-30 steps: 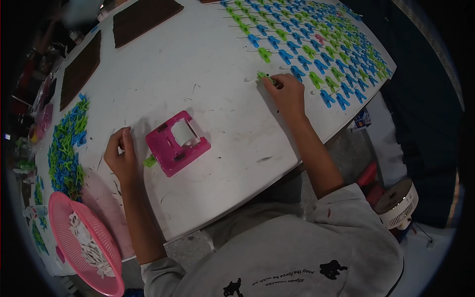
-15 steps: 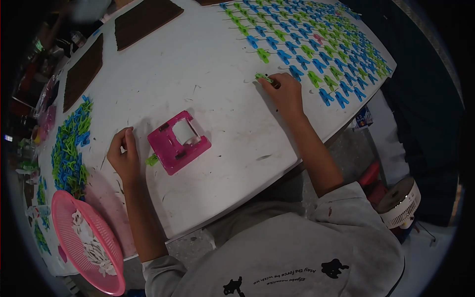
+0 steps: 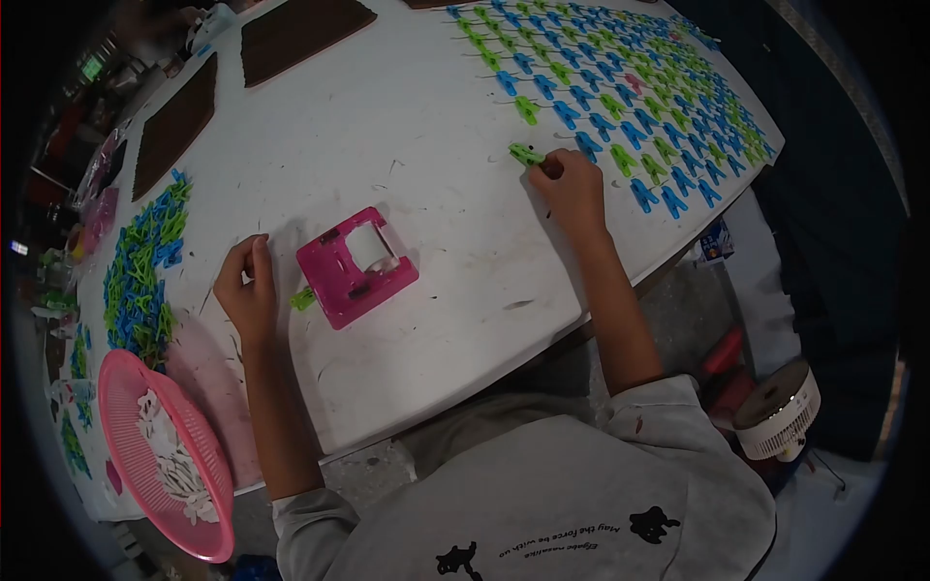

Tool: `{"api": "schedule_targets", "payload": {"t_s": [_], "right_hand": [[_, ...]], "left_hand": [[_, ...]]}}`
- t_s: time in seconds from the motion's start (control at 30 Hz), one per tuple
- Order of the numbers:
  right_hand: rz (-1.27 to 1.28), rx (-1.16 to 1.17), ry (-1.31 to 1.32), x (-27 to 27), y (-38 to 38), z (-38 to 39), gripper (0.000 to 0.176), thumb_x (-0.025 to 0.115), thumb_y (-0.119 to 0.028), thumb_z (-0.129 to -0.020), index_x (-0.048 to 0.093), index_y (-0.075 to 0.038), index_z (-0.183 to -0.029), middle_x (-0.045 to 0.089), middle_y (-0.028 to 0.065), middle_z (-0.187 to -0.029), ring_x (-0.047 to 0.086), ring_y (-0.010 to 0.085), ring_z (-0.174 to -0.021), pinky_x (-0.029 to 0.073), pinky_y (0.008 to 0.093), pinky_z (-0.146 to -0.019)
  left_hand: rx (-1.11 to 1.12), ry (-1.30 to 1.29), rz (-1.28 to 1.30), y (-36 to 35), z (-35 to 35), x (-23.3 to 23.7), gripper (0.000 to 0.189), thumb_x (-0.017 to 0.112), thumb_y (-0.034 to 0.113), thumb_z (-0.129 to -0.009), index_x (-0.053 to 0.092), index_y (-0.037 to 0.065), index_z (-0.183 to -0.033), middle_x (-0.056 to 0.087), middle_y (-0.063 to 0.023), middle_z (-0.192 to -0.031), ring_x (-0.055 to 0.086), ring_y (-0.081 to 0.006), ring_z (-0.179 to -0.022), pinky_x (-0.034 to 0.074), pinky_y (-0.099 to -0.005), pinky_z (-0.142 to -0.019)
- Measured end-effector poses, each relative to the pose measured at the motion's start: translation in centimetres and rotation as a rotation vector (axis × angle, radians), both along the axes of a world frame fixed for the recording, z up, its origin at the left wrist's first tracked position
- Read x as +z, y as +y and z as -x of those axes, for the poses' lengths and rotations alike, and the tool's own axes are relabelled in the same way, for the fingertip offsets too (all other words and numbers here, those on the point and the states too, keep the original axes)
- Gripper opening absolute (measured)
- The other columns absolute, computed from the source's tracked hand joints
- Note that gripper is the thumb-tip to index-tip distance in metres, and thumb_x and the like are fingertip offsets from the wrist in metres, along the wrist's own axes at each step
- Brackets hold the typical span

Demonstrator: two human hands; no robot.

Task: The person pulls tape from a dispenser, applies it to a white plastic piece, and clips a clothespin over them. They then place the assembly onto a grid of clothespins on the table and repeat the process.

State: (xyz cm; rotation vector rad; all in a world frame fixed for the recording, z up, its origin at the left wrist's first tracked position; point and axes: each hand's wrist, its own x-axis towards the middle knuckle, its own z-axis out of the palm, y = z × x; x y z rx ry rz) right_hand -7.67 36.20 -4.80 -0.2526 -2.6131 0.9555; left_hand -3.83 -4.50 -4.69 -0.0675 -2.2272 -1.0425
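My right hand (image 3: 573, 194) pinches a green plastic clothespin (image 3: 526, 155) between thumb and fingers, just over the white tabletop, left of the rows of clips. Loosely curled, my left hand (image 3: 248, 289) rests at the left of a magenta plastic fixture (image 3: 356, 267); whether anything sits in its fingers is hidden. The fixture carries a white roll or pad (image 3: 370, 248) at its upper right. Partly under its left edge lies another green clothespin (image 3: 302, 298).
Rows of blue and green clothespins (image 3: 625, 160) cover the far right. A mixed heap of clothespins (image 3: 142, 276) lies at left, above a pink basket (image 3: 108, 412) of white pieces. Dark brown sheets (image 3: 300, 37) lie at the back. A white-rimmed reel (image 3: 787, 414) stands lower right.
The green clothespin in my right hand has turned so that more of its face shows. My left hand stays beside the fixture. The whole view has shifted slightly.
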Motion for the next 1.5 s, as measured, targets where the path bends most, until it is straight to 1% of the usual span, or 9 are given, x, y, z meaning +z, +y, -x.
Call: {"api": "schedule_targets", "payload": {"t_s": [0.1, 0.27, 0.33, 0.47, 0.53, 1.0, 1.13, 1.5], "right_hand": [[-0.029, -0.025, 0.023, -0.02, -0.11, 0.05, 0.025, 0.073, -0.020, -0.077, 0.071, 0.003, -0.086, 0.067, 0.0179, -0.083, 0.065, 0.0285, -0.074, 0.052, 0.0373, -0.073], [-0.005, -0.055, -0.010, 0.01, 0.01, 0.17, 0.025, 0.072, -0.022, -0.078, 0.072, 0.003, -0.085, 0.067, 0.0177, -0.082, 0.065, 0.0288, -0.074, 0.052, 0.0379, -0.072], [-0.016, -0.068, -0.029, 0.16, -0.12, 0.15, 0.025, 0.072, -0.022, -0.078, 0.072, 0.002, -0.085, 0.067, 0.0177, -0.081, 0.065, 0.0288, -0.074, 0.052, 0.0380, -0.072], [0.000, -0.083, -0.022, -0.22, 0.04, 0.20, 0.026, 0.073, -0.023, -0.078, 0.072, 0.002, -0.085, 0.067, 0.0174, -0.081, 0.065, 0.0288, -0.074, 0.052, 0.0385, -0.071], [0.003, -0.082, -0.003, -0.43, 0.15, 0.31, 0.026, 0.073, -0.023, -0.078, 0.071, 0.002, -0.084, 0.067, 0.0174, -0.081, 0.065, 0.0288, -0.074, 0.052, 0.0386, -0.071], [-0.013, -0.103, 0.047, -0.60, 0.32, 0.28, 0.024, 0.073, -0.022, -0.078, 0.071, 0.001, -0.084, 0.067, 0.0165, -0.081, 0.065, 0.0285, -0.075, 0.052, 0.0382, -0.071], [0.016, -0.110, 0.042, -0.57, 0.43, 0.37, 0.025, 0.073, -0.022, -0.079, 0.070, 0.001, -0.084, 0.067, 0.0161, -0.081, 0.065, 0.0284, -0.075, 0.052, 0.0383, -0.072], [-0.023, -0.148, 0.021, -0.62, 0.67, 0.84, 0.023, 0.072, -0.021, -0.080, 0.070, 0.001, -0.085, 0.068, 0.0157, -0.082, 0.065, 0.0297, -0.076, 0.051, 0.0398, -0.073]], "left_hand": [[0.001, -0.009, -0.013, 0.08, -0.01, -0.11, 0.018, 0.065, 0.016, -0.093, 0.070, -0.002, -0.093, 0.058, -0.0001, -0.068, 0.050, -0.0059, -0.064, 0.040, -0.0211, -0.058], [-0.007, -0.019, -0.015, 0.01, -0.04, -0.03, 0.018, 0.064, 0.016, -0.093, 0.070, -0.002, -0.092, 0.059, -0.0006, -0.068, 0.050, -0.0058, -0.064, 0.040, -0.0212, -0.058], [0.000, -0.085, -0.007, -0.09, -0.14, 0.04, 0.021, 0.062, 0.016, -0.093, 0.070, -0.003, -0.098, 0.063, -0.0011, -0.074, 0.051, -0.0060, -0.068, 0.042, -0.0223, -0.066], [-0.004, -0.083, -0.007, -0.14, -0.05, -0.11, 0.021, 0.062, 0.016, -0.093, 0.070, -0.003, -0.098, 0.063, -0.0011, -0.074, 0.051, -0.0061, -0.067, 0.042, -0.0224, -0.065], [-0.016, -0.013, -0.008, -0.05, 0.15, -0.21, 0.019, 0.065, 0.016, -0.093, 0.070, -0.002, -0.093, 0.060, -0.0007, -0.068, 0.050, -0.0057, -0.063, 0.039, -0.0212, -0.057], [-0.026, -0.029, -0.018, -0.02, 0.04, -0.15, 0.020, 0.065, 0.017, -0.093, 0.070, -0.002, -0.093, 0.060, -0.0005, -0.069, 0.050, -0.0056, -0.064, 0.040, -0.0207, -0.057], [-0.021, -0.025, -0.009, 0.12, 0.06, -0.10, 0.020, 0.065, 0.017, -0.093, 0.070, -0.002, -0.093, 0.060, -0.0006, -0.069, 0.050, -0.0057, -0.064, 0.040, -0.0206, -0.057], [-0.027, -0.027, -0.010, -0.04, 0.09, -0.30, 0.019, 0.065, 0.017, -0.093, 0.070, -0.002, -0.094, 0.060, -0.0006, -0.070, 0.050, -0.0059, -0.064, 0.041, -0.0209, -0.058]]}}
